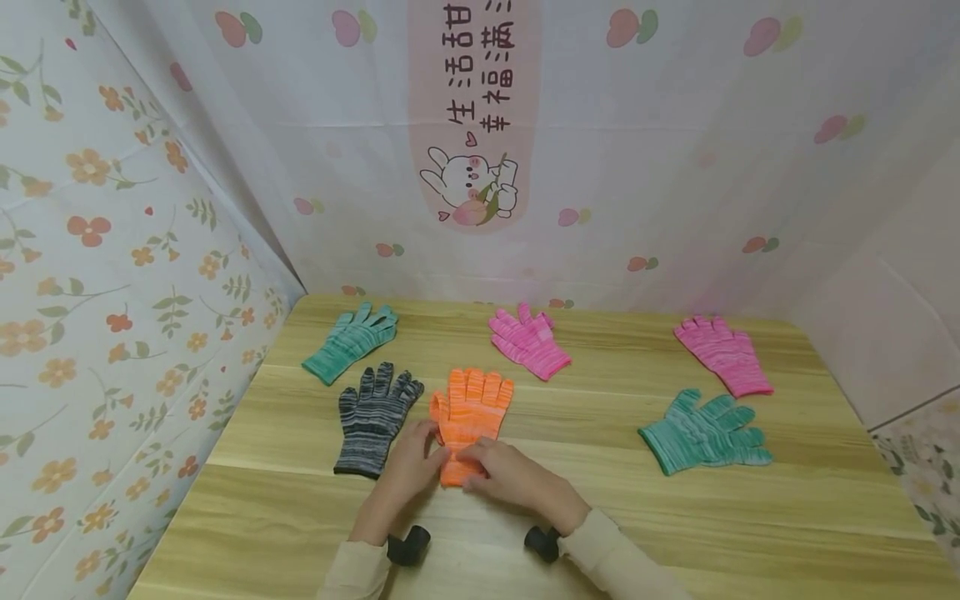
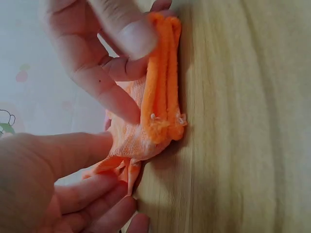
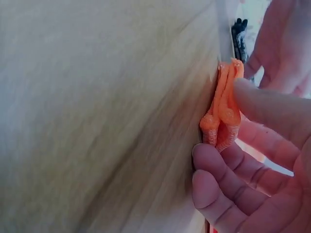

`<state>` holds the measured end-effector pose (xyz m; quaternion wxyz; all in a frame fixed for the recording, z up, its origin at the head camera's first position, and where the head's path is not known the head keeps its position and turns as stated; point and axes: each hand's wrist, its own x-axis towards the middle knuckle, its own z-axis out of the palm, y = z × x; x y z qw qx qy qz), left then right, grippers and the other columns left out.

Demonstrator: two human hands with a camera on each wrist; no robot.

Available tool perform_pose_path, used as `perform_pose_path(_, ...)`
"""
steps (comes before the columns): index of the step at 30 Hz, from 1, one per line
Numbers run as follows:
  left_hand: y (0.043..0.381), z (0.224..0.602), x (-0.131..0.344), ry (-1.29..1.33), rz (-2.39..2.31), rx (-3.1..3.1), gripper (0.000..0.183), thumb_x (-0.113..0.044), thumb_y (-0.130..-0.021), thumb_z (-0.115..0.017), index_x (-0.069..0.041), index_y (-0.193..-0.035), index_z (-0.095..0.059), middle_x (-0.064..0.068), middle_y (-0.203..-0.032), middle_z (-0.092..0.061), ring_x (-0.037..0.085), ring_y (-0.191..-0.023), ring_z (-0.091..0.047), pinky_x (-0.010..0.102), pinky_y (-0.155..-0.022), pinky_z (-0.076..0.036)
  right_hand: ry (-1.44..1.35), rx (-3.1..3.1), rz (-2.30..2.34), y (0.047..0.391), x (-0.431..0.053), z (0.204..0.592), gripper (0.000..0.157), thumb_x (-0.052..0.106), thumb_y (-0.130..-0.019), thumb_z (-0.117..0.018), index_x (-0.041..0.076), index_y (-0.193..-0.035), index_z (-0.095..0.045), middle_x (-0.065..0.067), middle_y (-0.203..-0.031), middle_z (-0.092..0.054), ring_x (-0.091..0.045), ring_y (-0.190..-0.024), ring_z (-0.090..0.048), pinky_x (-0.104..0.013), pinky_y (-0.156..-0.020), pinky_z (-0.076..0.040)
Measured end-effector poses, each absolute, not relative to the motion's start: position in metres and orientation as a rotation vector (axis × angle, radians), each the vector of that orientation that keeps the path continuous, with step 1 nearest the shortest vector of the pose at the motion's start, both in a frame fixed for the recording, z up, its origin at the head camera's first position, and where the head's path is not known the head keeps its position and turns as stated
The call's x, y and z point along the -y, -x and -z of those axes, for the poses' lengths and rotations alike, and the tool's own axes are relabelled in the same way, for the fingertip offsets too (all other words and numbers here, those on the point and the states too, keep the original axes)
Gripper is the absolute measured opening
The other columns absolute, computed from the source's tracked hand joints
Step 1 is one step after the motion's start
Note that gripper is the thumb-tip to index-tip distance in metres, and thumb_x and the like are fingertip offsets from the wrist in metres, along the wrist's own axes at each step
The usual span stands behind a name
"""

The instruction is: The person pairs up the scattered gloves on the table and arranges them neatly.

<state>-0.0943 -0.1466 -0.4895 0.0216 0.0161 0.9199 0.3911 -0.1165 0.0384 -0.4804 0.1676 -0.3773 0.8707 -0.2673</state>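
Lying farthest left, a green glove (image 1: 347, 343) sits behind a dark striped glove (image 1: 373, 421), which the left hand (image 1: 408, 467), just beside it, could knock. That hand pinches the thumb side of the orange glove (image 1: 474, 408), on the table (image 1: 600, 525) between both hands. The right hand (image 1: 513, 475) pinches the cuff (image 3: 226, 102); uneven pulling might make its layers slip or twist. Farther right lie a pink glove (image 1: 528, 342), another green glove (image 1: 705, 433) and a second pink glove (image 1: 723, 354).
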Motion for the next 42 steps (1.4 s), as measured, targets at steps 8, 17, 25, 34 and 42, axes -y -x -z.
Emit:
perform_pose_path(8, 0.109, 0.494, 0.145, -0.065, -1.275, -2.896, 0.059, 0.003, -0.083, -0.061, 0.002, -0.138, -0.038, 0.021, -0.123, -0.051, 0.033, -0.109, -0.053, 0.047, -0.092, -0.046, 1.118, -2.466, 0.664, 0.116, -0.034, 0.481, 0.045, 0.020, -0.083, -0.066, 0.007, -0.126, -0.058, -0.006, -0.112, -0.061, -0.014, -0.098, -0.057, -0.024, -0.080, -0.049)
perform_pose_path(17, 0.110, 0.496, 0.143, -0.111, -0.971, -3.016, 0.038, -0.001, -0.084, -0.062, 0.000, -0.122, -0.060, 0.017, -0.116, -0.050, 0.029, -0.105, -0.050, 0.044, -0.084, -0.048, 1.046, -2.387, 0.662, 0.120, -0.034, 0.475, 0.043, 0.003, -0.081, -0.061, 0.008, -0.123, -0.062, -0.007, -0.112, -0.064, -0.025, -0.116, -0.053, -0.033, -0.094, -0.046)
perform_pose_path(25, 0.113, 0.490, 0.134, -0.257, -0.612, -3.249, 0.032, -0.001, -0.078, -0.066, -0.005, -0.109, -0.065, 0.013, -0.102, -0.047, 0.030, -0.092, -0.043, 0.040, -0.076, -0.042, 1.018, -2.354, 0.647, 0.120, -0.032, 0.471, 0.035, 0.024, -0.086, -0.066, 0.011, -0.119, -0.065, -0.004, -0.099, -0.063, -0.019, -0.103, -0.057, -0.024, -0.077, -0.045)
perform_pose_path(34, 0.137, 0.484, 0.119, 0.017, -0.906, -3.111, 0.020, -0.007, -0.088, -0.060, 0.003, -0.104, -0.057, 0.017, -0.093, -0.057, 0.029, -0.081, -0.058, 0.038, -0.067, -0.051, 1.085, -2.329, 0.673, 0.125, -0.034, 0.470, 0.027, 0.021, -0.090, -0.061, 0.008, -0.113, -0.067, 0.003, -0.081, -0.050, -0.005, -0.069, -0.038, -0.016, -0.061, -0.035)
perform_pose_path(42, 0.153, 0.476, 0.122, 0.216, -1.015, -2.894, 0.015, -0.018, -0.088, -0.062, -0.003, -0.087, -0.059, 0.009, -0.077, -0.061, 0.018, -0.061, -0.055, 0.028, -0.052, -0.044, 1.051, -2.321, 0.676, 0.122, -0.034, 0.468, 0.034, 0.022, -0.089, -0.062, 0.006, -0.119, -0.064, 0.001, -0.089, -0.054, -0.005, -0.068, -0.037, -0.017, -0.062, -0.034)
